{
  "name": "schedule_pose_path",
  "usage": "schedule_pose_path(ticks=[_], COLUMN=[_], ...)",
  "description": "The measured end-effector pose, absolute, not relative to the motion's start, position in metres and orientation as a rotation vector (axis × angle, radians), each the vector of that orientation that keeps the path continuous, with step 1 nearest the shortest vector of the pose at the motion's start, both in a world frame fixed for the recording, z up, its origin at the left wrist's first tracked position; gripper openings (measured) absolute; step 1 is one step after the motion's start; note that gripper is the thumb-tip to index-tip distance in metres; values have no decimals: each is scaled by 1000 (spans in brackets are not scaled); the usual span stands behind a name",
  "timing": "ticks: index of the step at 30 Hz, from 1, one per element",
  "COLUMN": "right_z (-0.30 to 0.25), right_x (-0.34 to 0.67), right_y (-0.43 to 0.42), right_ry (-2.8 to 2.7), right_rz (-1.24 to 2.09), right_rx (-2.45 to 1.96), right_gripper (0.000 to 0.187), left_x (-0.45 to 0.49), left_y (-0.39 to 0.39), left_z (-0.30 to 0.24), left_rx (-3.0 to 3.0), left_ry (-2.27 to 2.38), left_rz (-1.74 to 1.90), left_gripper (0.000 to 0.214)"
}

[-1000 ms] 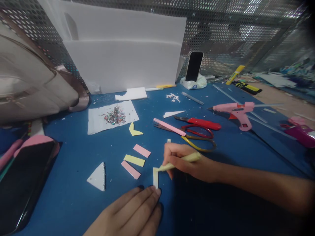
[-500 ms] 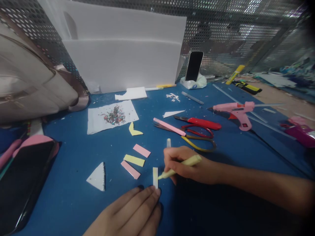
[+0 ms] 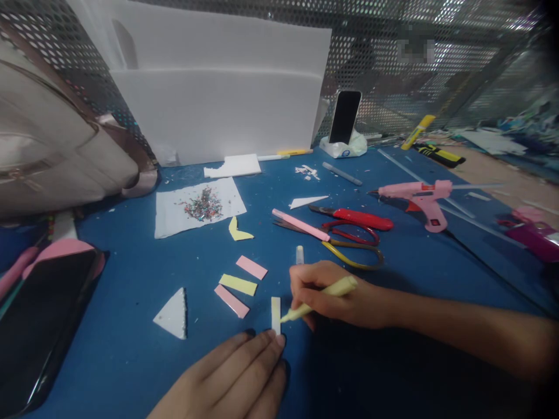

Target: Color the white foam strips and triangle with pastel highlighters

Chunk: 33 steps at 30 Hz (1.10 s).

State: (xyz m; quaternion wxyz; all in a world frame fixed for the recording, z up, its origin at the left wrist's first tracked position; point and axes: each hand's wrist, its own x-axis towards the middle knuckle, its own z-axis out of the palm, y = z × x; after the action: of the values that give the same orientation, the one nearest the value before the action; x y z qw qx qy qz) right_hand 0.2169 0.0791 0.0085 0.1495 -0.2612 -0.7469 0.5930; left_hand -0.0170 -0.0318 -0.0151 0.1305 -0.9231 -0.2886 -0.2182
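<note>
A small narrow strip [image 3: 275,313], white with pale yellow colour on it, lies upright on the blue table. The fingertips of my left hand [image 3: 238,372] hold its near end down; its lower tip is hidden under them. My right hand [image 3: 327,291] grips a pale yellow marker [image 3: 340,287], whose tip touches the strip's right edge. A clear marker cap [image 3: 299,254] stands just beyond my right knuckles. To the left lie a yellow strip [image 3: 238,284] and two pink strips, one nearer [image 3: 232,301] and one farther [image 3: 252,267]. A white triangular piece [image 3: 172,314] sits further left.
Beyond my right hand are scissors [image 3: 356,256], a pink marker [image 3: 301,224], red-handled pliers [image 3: 362,219] and a pink glue gun [image 3: 419,195]. A paper with glitter scraps [image 3: 170,218] and a yellow bent piece [image 3: 238,231] lie farther back. A dark phone [image 3: 39,326] is at left.
The marker tip has slid slightly toward me along the strip's right edge, with my right hand shifting a little. My left hand and the strip stay in place.
</note>
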Motion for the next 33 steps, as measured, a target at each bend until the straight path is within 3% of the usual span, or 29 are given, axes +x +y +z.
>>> schedule_pose_path(ticks=[33], right_z=[11], right_x=[215], right_y=[79], right_ry=[-2096], right_rz=[1614], right_rx=[-754], right_gripper=[29], left_x=[-18], left_y=[-34], left_z=[-14], left_rx=[-2682], left_ry=[-842], left_rz=[-634], left_gripper=[33])
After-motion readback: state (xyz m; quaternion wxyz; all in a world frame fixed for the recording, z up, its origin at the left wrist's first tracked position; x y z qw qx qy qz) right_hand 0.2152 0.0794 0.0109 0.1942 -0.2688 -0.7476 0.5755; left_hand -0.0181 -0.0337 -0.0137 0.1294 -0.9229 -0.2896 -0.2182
